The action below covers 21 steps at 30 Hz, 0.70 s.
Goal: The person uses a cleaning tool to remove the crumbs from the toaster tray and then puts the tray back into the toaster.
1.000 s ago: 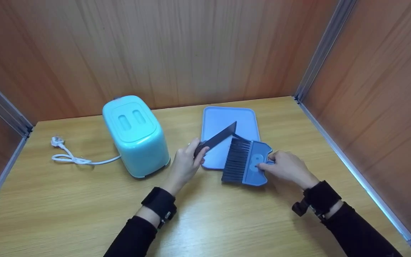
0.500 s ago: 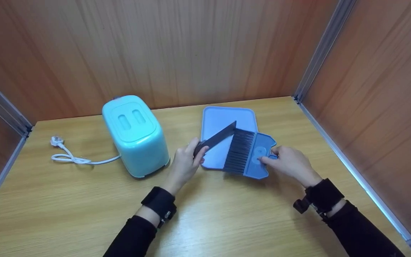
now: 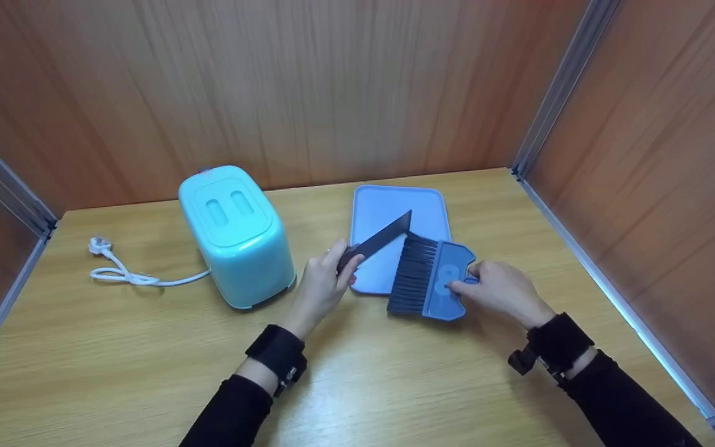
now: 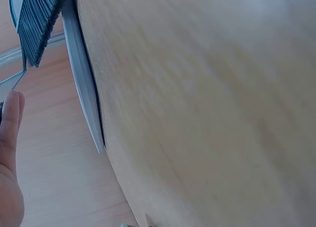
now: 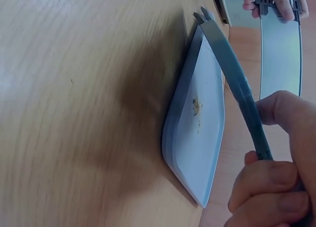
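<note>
My left hand [image 3: 322,279] grips the dark end of a thin, flat metal crumb tray [image 3: 383,238], which is tilted on edge over a light blue tray [image 3: 395,200]. The right wrist view shows the crumb tray's broad shiny face [image 5: 280,56] and slotted dark end. In my right hand [image 3: 501,290] is a blue brush [image 3: 447,288], pinched by its short handle with the thumb on top. Its dark bristles point left, their far corner right at the crumb tray's tip, overlapping the blue tray's near right part. Small brown crumbs [image 5: 196,106] lie on the blue tray.
A turquoise toaster [image 3: 242,248] with its lid on stands left of my left hand. Its knotted white cord [image 3: 140,279] and plug [image 3: 99,246] lie further left on the wooden table [image 3: 146,360]. Wood panels [image 3: 308,93] enclose the back and sides.
The brush went forward and slightly right along the crumb tray, then came back toward me. My left hand and the crumb tray stay in nearly the same place.
</note>
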{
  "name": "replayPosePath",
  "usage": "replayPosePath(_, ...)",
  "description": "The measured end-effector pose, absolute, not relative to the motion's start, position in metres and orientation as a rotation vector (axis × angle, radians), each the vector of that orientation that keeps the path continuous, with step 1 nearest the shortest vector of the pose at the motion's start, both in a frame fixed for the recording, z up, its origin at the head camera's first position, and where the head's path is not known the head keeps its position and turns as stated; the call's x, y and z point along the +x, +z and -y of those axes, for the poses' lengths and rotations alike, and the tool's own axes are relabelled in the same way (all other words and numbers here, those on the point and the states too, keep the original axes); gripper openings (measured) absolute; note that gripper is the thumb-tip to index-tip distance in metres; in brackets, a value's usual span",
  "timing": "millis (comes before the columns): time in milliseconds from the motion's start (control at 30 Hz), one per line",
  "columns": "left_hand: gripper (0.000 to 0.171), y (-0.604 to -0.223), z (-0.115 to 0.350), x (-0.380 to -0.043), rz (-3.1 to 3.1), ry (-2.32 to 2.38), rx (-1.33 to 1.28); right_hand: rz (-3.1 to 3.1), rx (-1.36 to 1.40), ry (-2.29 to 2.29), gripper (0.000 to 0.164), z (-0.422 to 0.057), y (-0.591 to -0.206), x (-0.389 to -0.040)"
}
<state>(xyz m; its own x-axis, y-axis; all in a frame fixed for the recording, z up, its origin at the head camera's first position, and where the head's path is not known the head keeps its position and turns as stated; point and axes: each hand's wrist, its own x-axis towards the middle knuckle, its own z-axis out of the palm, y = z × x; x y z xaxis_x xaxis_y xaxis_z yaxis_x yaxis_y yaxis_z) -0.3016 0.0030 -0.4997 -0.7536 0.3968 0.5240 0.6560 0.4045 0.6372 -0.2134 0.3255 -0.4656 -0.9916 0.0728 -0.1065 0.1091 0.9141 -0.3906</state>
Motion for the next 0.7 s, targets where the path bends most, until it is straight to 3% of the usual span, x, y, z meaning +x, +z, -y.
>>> replayPosePath(367, 0.02, -0.499, -0.002, -0.301, 2.419, -1.313, -0.885, -2.915, 0.062, -0.66, 0.053, -0.323, -0.465, -0.206)
replayPosePath(700, 0.022, -0.498, -0.002, -0.3, 2.455, -1.472, -0.822, -2.955, 0.173, -0.809, 0.06, -0.342, -0.46, -0.207)
